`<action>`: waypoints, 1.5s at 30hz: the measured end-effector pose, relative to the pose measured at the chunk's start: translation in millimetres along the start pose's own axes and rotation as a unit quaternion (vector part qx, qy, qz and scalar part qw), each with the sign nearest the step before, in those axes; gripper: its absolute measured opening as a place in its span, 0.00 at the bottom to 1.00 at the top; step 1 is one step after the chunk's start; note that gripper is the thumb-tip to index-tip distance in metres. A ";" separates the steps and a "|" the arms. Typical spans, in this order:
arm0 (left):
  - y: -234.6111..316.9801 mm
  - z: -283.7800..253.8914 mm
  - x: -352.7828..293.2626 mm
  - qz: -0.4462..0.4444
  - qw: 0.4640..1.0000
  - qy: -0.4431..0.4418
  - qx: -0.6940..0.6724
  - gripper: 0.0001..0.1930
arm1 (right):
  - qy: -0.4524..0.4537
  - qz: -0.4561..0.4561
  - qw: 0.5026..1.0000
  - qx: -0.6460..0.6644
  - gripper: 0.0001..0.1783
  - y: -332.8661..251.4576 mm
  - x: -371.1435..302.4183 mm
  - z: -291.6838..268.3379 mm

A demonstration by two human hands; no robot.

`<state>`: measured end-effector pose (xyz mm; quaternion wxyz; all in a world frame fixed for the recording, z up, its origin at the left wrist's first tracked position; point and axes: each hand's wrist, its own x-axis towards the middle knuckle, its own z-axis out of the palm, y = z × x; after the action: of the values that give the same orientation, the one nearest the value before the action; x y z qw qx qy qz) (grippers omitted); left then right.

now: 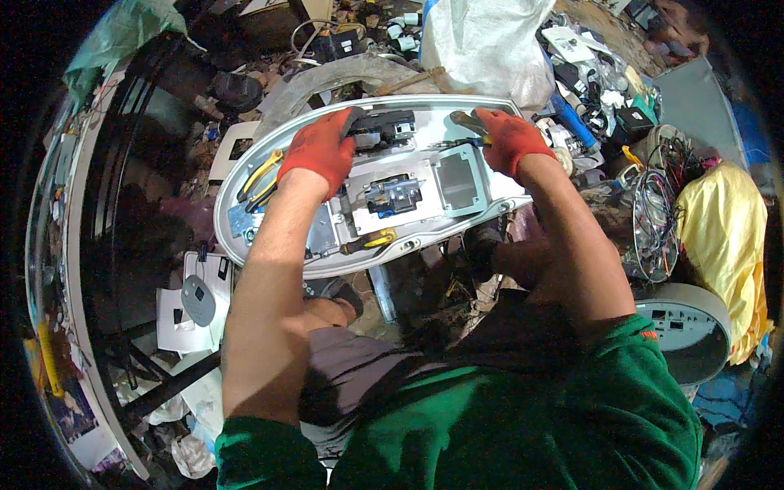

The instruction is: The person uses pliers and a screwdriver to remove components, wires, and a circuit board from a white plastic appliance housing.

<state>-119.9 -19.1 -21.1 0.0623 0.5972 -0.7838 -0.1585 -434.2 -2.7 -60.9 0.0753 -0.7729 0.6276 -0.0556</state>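
A long pale grey, rounded housing [331, 260] lies open in front of me, over my lap. My left hand [318, 151], in a red glove with dark fingertips, grips the left end of a black module [396, 126] near its far edge. At the upper right, my right hand [516, 143], gloved the same way, closes around the yellow and black handle of a screwdriver [487, 141]. Its thin shaft points left toward the module; the tip is hard to make out. Another black unit [394, 196] sits mid-housing, beside a grey-framed panel [459, 181].
Yellow-handled pliers [265, 174] and a yellow and black hand tool [369, 242] lie inside the housing. A white sack [486, 49] stands beyond it. Electronic scrap [584, 73], tangled wires [660, 216] and a yellow sack [723, 237] crowd the right; a dark metal frame [131, 245] runs along the left.
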 end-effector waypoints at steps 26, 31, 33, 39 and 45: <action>-32.9 -10.1 -14.4 0.031 0.999 0.037 0.009 0.32 | -0.037 -0.063 0.991 -0.113 0.16 -5.8 18.0 9.2; -21.2 -10.9 -14.8 0.066 0.997 0.028 0.030 0.31 | -0.035 -0.083 0.990 -0.112 0.16 -4.7 19.5 7.3; -14.3 -12.7 -14.8 0.076 0.996 0.038 0.030 0.31 | -0.044 -0.079 0.990 -0.108 0.16 -4.2 19.6 5.1; -9.1 -14.1 -12.6 0.073 0.995 0.065 0.012 0.30 | -0.025 -0.095 0.993 -0.059 0.19 5.5 18.2 3.5; -0.8 -10.2 -4.8 0.096 0.991 0.096 0.008 0.29 | -0.013 -0.098 0.995 0.023 0.21 11.0 14.7 -0.9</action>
<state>-114.8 -16.5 -11.4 0.1478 0.5317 -0.8293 -0.0874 -441.9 -19.3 -62.3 0.0949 -0.8297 0.5460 -0.0671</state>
